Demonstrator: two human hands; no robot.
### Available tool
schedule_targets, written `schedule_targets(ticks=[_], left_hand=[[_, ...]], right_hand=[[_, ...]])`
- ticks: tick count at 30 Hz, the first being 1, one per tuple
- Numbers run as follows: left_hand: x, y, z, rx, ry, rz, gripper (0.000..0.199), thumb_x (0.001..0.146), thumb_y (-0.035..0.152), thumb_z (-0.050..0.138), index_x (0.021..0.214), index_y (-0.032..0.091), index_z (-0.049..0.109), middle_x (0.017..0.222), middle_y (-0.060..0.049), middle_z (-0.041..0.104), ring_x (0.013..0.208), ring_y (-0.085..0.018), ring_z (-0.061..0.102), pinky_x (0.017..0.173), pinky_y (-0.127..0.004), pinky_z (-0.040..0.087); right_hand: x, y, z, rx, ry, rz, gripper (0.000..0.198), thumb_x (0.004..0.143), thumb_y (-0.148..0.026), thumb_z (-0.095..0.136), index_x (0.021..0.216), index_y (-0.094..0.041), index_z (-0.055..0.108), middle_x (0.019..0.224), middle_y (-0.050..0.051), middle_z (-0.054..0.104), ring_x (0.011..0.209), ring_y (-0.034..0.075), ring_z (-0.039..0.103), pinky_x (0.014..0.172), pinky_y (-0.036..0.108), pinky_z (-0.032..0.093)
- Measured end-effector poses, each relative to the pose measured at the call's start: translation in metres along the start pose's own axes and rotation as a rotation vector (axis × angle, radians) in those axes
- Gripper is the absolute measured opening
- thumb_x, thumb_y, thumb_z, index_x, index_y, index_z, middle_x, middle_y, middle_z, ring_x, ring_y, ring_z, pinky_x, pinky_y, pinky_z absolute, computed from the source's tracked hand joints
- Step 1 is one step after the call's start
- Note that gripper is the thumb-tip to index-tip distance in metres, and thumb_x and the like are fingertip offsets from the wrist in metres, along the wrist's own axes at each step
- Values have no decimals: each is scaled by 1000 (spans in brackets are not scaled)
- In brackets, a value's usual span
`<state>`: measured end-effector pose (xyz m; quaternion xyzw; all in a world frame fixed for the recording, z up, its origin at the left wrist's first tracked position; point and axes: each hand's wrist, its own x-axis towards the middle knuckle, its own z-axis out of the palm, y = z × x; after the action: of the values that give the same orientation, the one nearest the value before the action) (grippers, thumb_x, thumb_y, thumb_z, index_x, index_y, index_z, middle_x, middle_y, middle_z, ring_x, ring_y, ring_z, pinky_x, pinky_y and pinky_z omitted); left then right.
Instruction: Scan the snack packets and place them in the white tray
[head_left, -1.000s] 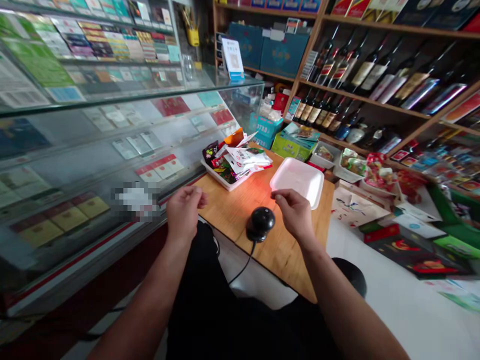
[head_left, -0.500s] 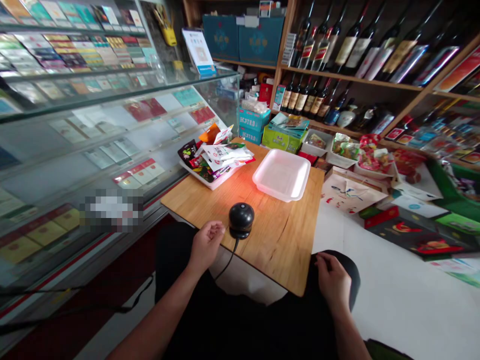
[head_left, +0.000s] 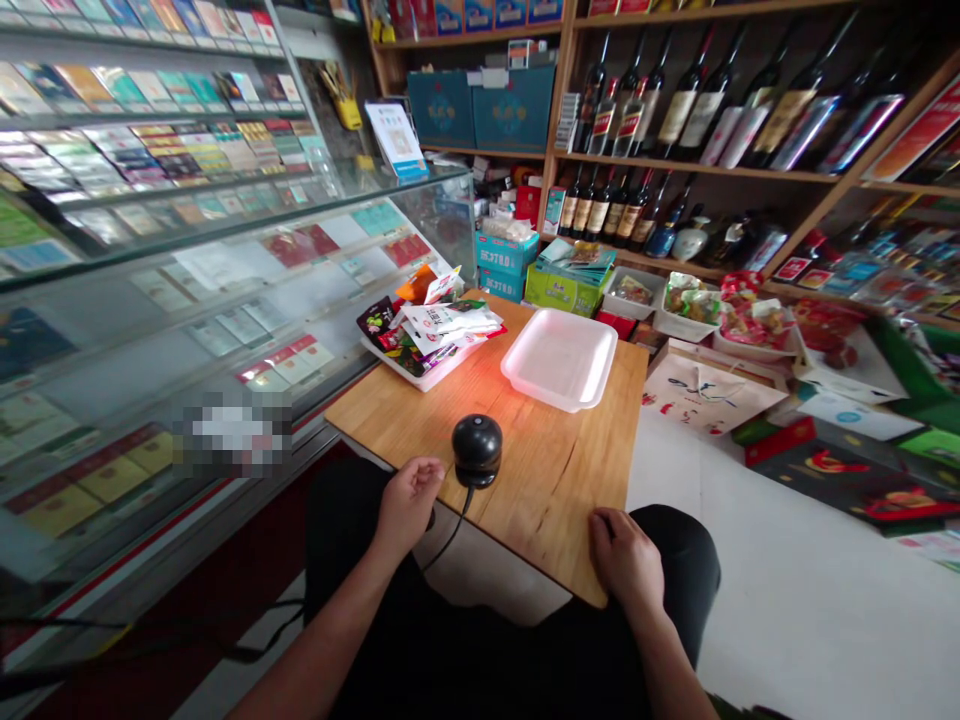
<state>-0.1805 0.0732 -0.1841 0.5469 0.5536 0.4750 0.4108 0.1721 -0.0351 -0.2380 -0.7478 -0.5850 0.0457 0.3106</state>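
My left hand [head_left: 407, 497] rests at the near edge of a small wooden table [head_left: 547, 480], fingers loosely curled and holding nothing, just left of a round black device [head_left: 477, 450] with a cable. My right hand [head_left: 626, 560] lies at the table's near right corner, palm down, holding nothing. Farther back on the table stand an empty white plastic tray [head_left: 559, 358] and a white tray heaped with snack packets [head_left: 431, 333].
A glass display counter [head_left: 187, 290] with cigarette packs runs along the left. Wooden shelves with wine bottles [head_left: 675, 110] fill the back wall. Boxes and packets [head_left: 570, 280] crowd behind the table, and cartons and bags [head_left: 825, 440] lie on the white floor at right.
Both hands came down from above the table to its near edge. In the last half second my right hand slid left onto the table corner. The view tilted up slightly.
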Motion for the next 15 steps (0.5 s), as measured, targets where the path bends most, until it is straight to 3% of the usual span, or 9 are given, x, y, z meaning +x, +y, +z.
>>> schedule_targets(ticks=[10, 15], left_hand=[[-5, -19, 11, 27, -68, -28, 35, 89, 46, 69, 107, 17, 66, 105, -10, 72, 101, -26, 68, 94, -38, 51], [-9, -29, 11, 34, -79, -38, 37, 89, 48, 67, 109, 17, 66, 106, -11, 71, 102, -26, 68, 95, -38, 50]], right_hand=[[-1, -11, 2, -34, -76, -51, 30, 102, -39, 43, 104, -23, 68, 104, 8, 68, 93, 26, 68, 79, 37, 53], [-1, -6, 7, -48, -44, -41, 29, 101, -38, 44, 103, -22, 69, 103, 8, 68, 91, 24, 67, 78, 35, 51]])
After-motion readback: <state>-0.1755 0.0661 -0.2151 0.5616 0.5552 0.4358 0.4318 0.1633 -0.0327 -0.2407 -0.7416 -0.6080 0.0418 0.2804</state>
